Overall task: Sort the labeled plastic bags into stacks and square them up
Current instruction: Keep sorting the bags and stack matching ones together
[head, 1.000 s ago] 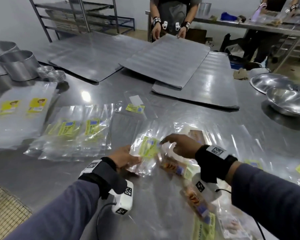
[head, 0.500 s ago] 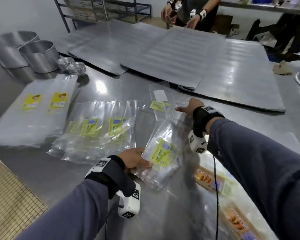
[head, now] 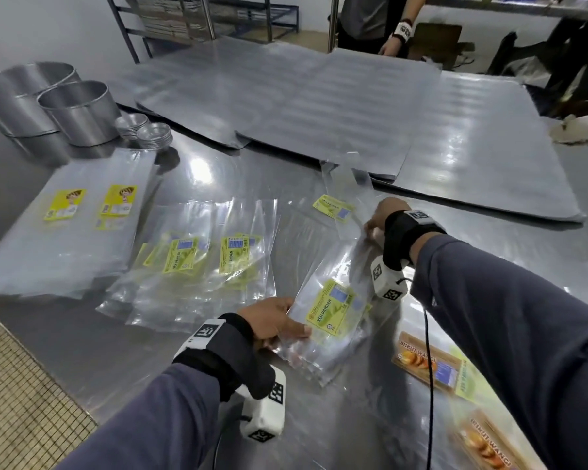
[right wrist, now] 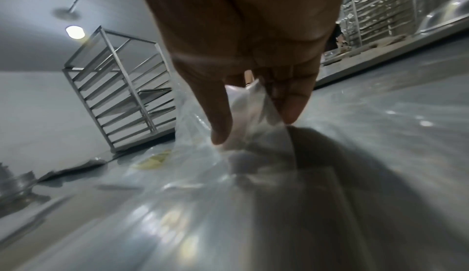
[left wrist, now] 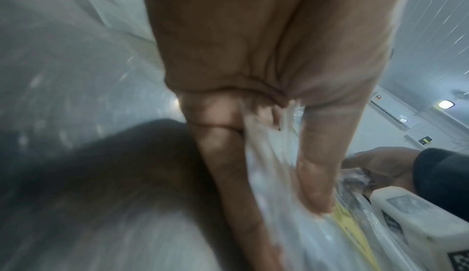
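A small bunch of clear bags with a green label (head: 336, 310) lies slanted on the steel table in front of me. My left hand (head: 272, 322) pinches its near left corner, thumb on top (left wrist: 314, 185). My right hand (head: 377, 218) pinches the far end of the clear plastic (right wrist: 243, 115) between thumb and fingers. To the left lies a loose stack of green-labelled bags (head: 204, 259). Further left lies a stack of bags with yellow labels (head: 92, 205). A single green-labelled bag (head: 333, 208) lies beyond my right hand. Orange-labelled bags (head: 428, 364) lie at my right.
Two metal tins (head: 78, 110) and small stacked foil cups (head: 150, 134) stand at the far left. Large grey sheets (head: 319, 110) cover the far table, where another person's hand (head: 391, 45) rests. A wire rack (right wrist: 121, 87) stands behind. A woven mat (head: 17, 401) lies at the table's near-left edge.
My right hand left the pile on the right, reached to the far end of the green-labelled bags and now pinches the plastic there. The left hand kept its hold on the near corner.
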A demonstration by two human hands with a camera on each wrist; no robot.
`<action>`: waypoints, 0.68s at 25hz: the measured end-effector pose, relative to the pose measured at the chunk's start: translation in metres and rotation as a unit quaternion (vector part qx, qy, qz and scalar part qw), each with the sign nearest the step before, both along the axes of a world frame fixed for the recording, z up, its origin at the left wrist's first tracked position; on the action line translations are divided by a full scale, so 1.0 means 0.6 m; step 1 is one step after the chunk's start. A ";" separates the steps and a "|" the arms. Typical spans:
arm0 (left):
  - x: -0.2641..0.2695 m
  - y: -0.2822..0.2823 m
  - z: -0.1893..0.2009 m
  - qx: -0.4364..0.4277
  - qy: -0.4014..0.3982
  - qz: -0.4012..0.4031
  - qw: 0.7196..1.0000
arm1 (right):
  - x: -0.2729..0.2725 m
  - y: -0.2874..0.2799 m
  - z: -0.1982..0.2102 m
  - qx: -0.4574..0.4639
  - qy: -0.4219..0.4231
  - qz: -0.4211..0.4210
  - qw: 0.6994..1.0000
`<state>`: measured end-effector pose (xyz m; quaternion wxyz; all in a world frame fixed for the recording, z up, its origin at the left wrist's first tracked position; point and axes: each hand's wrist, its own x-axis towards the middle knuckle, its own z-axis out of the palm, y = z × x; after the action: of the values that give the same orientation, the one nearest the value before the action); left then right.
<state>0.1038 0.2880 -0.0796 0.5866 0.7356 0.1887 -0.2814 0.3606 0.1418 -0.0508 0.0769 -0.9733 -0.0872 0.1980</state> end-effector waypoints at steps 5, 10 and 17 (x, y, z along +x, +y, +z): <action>0.004 -0.003 0.005 -0.057 0.000 0.011 0.998 | -0.017 -0.075 0.029 0.035 0.006 -0.039 0.999; 0.021 -0.042 0.022 -0.105 -0.016 0.007 0.994 | -0.086 -0.230 0.063 0.132 -0.004 -0.158 0.978; 0.045 -0.142 0.035 -0.143 -0.039 -0.012 0.989 | -0.211 -0.449 0.047 0.245 0.003 -0.311 0.918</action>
<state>0.1310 0.2028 -0.0584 0.6893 0.6567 0.1150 -0.2835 0.2338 -0.1279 -0.0223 0.3714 -0.9011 0.1747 0.1396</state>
